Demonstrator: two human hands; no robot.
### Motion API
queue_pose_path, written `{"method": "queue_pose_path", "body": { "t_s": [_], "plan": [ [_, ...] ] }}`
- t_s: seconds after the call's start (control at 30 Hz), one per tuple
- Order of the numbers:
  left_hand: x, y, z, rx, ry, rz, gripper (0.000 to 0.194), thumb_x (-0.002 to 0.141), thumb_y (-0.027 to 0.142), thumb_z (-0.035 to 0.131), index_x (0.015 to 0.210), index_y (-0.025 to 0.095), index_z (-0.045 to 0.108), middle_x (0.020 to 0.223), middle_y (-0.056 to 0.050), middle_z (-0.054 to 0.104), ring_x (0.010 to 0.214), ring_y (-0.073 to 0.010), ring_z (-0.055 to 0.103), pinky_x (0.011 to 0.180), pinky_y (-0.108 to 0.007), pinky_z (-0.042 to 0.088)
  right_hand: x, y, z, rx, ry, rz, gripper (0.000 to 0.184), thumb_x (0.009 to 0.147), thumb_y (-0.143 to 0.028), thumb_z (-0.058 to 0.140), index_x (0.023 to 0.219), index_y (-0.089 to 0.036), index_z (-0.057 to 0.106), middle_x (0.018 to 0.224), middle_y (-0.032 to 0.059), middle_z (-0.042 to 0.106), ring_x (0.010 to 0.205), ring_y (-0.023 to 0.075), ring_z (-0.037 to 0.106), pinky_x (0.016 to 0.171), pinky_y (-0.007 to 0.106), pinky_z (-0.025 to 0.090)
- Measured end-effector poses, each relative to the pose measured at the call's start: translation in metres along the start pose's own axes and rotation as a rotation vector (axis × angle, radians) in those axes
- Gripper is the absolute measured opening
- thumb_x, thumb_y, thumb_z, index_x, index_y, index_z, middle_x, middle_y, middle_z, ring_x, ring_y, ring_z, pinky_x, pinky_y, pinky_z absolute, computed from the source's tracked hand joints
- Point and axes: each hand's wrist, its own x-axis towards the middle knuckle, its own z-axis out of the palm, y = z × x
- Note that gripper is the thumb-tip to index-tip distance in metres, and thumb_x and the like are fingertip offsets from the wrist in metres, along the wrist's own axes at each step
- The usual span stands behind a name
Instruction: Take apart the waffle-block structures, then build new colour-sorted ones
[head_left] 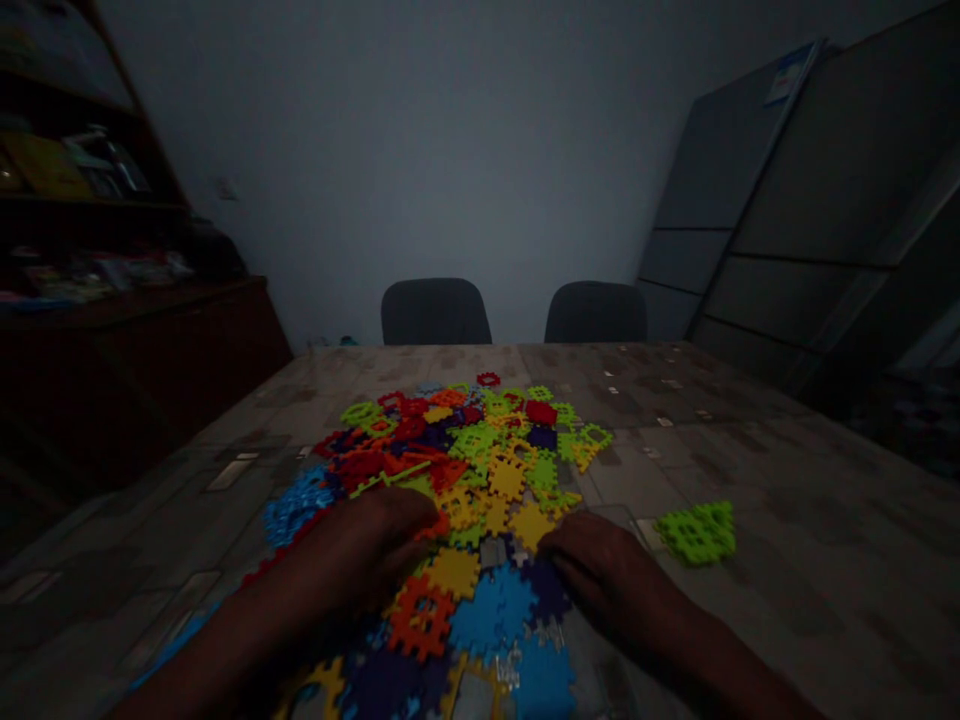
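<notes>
Pieces of flat, notch-edged plastic in red, orange, yellow, green, blue and purple lie in a loose pile (507, 478) on a table with a grey-brown patchwork pattern (757, 450). Over the pile's left side, the left hand (397, 525) curls its fingers beside a small bright-orange plastic piece (437, 526); whether they grip it, I cannot tell. At the pile's right edge, the right hand (596, 555) has its fingers bent and close together beside a yellow notch-edged plastic piece (531, 527); their hold is unclear. Right of the pile, well apart, sits a bright-green openwork plastic cluster (697, 533). Beyond it stand two dark-backed chairs (435, 312).
</notes>
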Motion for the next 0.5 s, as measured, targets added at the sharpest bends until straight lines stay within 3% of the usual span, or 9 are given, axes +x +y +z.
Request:
{"method": "queue_pose_path", "body": {
  "t_s": [0.13,0.33,0.5],
  "plan": [
    [-0.0012,0.0007,0.0000,-0.004,0.003,0.032,0.008,0.091,0.025,0.056,0.090,0.022,0.064,0.089,-0.002,0.066,0.080,-0.0200,0.061,0.068,-0.025,0.042,-0.0006,-0.0012,0.0009,0.029,-0.047,-0.004,0.024,0.101,-0.015,0.047,0.105,-0.019,0.070,0.095,0.0081,0.070,0.090,0.0211,0.063,0.082,0.033,0.048],
    [-0.0002,-0.0068,0.0046,-0.069,0.092,0.036,0.030,0.102,0.039,0.045,0.092,0.023,0.068,0.087,-0.003,0.068,0.075,-0.0188,0.062,0.069,-0.025,0.046,-0.0017,0.0023,0.0051,0.021,-0.026,-0.014,0.023,0.099,-0.015,0.048,0.108,-0.018,0.070,0.098,0.0089,0.071,0.093,0.0216,0.064,0.083,0.033,0.048],
    [-0.0016,-0.0057,0.0074,-0.063,0.112,0.090,0.027,0.102,0.038,0.047,0.095,0.024,0.070,0.090,-0.004,0.071,0.078,-0.0190,0.065,0.070,-0.024,0.048,-0.0021,0.0050,0.0077,0.000,-0.030,-0.018,0.022,0.098,-0.014,0.050,0.106,-0.020,0.070,0.098,0.0077,0.072,0.093,0.0203,0.064,0.084,0.032,0.047]
  ]
}}
